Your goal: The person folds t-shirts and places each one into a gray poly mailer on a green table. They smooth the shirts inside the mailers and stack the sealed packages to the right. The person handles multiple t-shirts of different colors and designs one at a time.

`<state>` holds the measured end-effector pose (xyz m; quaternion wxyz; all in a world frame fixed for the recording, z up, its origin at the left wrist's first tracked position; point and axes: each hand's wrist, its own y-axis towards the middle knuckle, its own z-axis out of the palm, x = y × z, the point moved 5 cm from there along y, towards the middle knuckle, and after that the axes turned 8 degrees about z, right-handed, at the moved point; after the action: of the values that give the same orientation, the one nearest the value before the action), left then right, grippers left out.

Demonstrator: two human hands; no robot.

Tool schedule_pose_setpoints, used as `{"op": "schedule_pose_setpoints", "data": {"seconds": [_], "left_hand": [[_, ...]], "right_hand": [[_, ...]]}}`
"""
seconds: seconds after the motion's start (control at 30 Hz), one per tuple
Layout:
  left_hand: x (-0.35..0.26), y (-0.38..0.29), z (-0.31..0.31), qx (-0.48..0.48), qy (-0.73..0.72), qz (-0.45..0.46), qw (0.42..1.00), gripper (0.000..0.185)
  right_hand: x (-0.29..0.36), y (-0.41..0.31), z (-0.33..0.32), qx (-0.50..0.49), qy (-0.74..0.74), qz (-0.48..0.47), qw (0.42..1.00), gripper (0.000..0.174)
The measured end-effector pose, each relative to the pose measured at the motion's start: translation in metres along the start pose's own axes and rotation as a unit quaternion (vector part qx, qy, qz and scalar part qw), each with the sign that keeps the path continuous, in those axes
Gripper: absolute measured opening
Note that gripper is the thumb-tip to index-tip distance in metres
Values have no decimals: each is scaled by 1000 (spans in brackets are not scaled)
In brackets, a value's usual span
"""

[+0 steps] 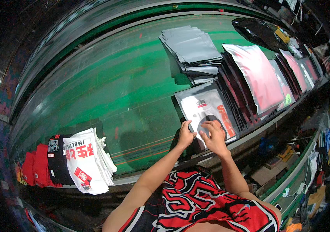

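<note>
Before me lies a folded white T-shirt (192, 108) with orange lettering and a dark round print. It appears to be in a clear-fronted plastic garment bag (211, 87) on the green table, close to the front edge. My left hand (185, 135) is at the left side of the shirt, thumb and fingers apart. Over the dark print is my right hand (214, 138), its fingers spread and slightly bent. Whether either hand touches the plastic is hard to tell. Neither hand shows a held object.
A stack of grey plastic bags (192, 45) lies beyond the shirt. Rows of filled bags (255, 75) lean to its right, with a black plastic bundle (257, 33) behind. At the left, folded white shirts (80, 162) lie beside black shirts (57, 162) and red ones (40, 165).
</note>
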<state>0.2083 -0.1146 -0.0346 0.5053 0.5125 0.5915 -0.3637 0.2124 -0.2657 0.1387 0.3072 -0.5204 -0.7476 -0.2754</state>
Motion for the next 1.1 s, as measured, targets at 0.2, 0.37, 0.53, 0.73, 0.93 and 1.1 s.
{"op": "schedule_pose_setpoints", "data": {"seconds": [0.2, 0.37, 0.53, 0.73, 0.93, 1.1], "left_hand": [[1, 22, -9, 61, -24, -9, 998, 59], [-6, 32, -40, -12, 63, 5, 998, 38], [-18, 56, -75, -54, 50, -21, 997, 33], [-26, 73, -98, -65, -12, -55, 996, 41], [-9, 74, -103, -54, -60, -116, 990, 48], [-2, 67, -115, -56, -75, -116, 989, 45]], "right_hand": [[-25, 13, 23, 43, -4, -7, 999, 27], [-42, 69, 29, -6, -21, -19, 1000, 21], [-48, 168, 36, -63, -73, -56, 994, 16], [-37, 270, 38, -212, -99, -115, 965, 13], [-53, 339, 60, -136, -228, -62, 962, 35], [-69, 366, 71, -94, -248, -10, 964, 28]]}}
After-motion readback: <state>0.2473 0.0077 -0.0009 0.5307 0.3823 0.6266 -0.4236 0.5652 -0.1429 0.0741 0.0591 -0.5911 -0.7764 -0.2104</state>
